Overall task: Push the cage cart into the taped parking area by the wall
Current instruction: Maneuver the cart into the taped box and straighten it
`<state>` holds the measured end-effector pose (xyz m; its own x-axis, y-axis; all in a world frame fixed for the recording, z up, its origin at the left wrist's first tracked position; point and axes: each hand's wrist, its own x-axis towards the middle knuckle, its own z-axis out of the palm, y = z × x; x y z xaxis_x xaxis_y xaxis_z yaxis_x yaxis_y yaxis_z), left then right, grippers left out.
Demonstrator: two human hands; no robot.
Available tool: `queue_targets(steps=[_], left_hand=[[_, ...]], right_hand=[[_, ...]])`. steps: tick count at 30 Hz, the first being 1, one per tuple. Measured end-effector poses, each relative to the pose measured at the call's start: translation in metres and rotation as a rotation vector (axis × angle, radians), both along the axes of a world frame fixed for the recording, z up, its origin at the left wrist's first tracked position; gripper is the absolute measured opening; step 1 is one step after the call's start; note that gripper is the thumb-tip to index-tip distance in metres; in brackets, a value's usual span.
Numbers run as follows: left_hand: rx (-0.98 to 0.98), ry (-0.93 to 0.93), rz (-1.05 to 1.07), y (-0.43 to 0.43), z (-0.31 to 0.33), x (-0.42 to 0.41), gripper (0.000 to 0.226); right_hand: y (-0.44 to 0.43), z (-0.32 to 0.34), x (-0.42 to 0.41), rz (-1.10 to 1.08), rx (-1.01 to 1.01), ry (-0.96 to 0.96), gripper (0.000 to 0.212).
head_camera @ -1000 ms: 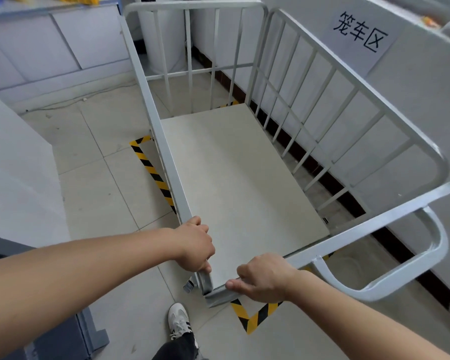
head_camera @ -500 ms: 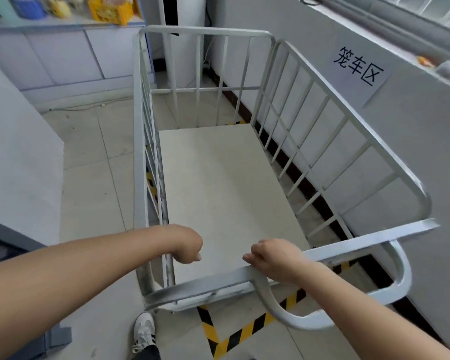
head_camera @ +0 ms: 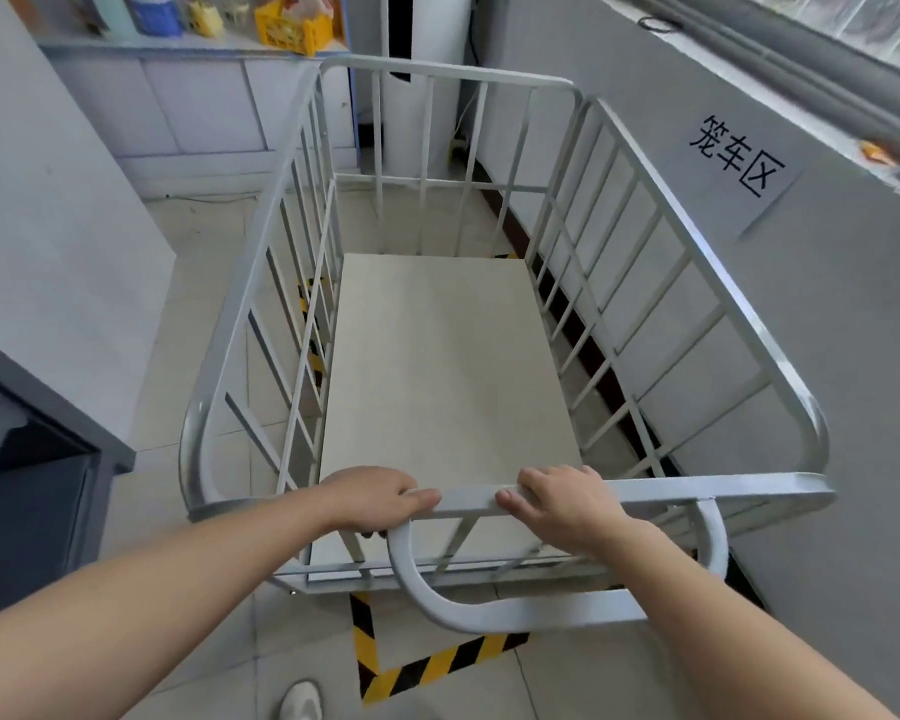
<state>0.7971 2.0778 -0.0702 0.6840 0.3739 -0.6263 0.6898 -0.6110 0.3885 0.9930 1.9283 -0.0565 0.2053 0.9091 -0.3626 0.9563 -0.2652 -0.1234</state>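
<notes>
The white cage cart stands alongside the grey wall on its right side, its pale deck bare, its near end just past the corner of the yellow-and-black floor tape; more of the same tape shows through the bars of the left side. On the wall above the cart's right rail hangs a paper sign with black characters.

Both forearms reach forward, nearly level, to the flat top bar at the cart's near end. The left hand is curled over the bar with the thumb lying along its top and the fingers wrapped underneath. The right hand lies on the bar just beside it, palm down, fingers bent over the far edge, thumb on top pointing at the left thumb. Below them curves the looped push handle, which neither hand touches.

A second ago the left hand gripped the cart's left side rail at the near corner and the cart sat skewed; now it is squared to the wall, and both hands are on the end bar.

A white shoe shows at the bottom edge, and a yellow crate sits on the far worktop.
</notes>
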Motion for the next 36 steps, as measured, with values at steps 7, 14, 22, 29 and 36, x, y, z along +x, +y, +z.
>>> queue_targets(steps=[7,14,22,29,36], left_hand=[[0.067,-0.043,-0.008,0.000,-0.004,0.000,0.051],[0.084,-0.096,-0.019,0.005,-0.005,0.000,0.054],[0.158,-0.110,-0.049,-0.010,-0.005,-0.003,0.055],[0.148,-0.120,-0.069,0.000,-0.002,0.000,0.055],[0.209,-0.107,-0.078,-0.009,-0.002,-0.001,0.055]], right_hand=[[0.001,-0.008,0.007,0.052,0.008,-0.026,0.052],[0.007,-0.008,0.011,0.048,-0.010,-0.012,0.062],[-0.003,-0.007,0.007,0.044,-0.021,-0.013,0.069],[0.006,-0.007,0.011,0.027,-0.064,0.003,0.065],[0.001,-0.007,0.007,0.032,-0.051,-0.010,0.063]])
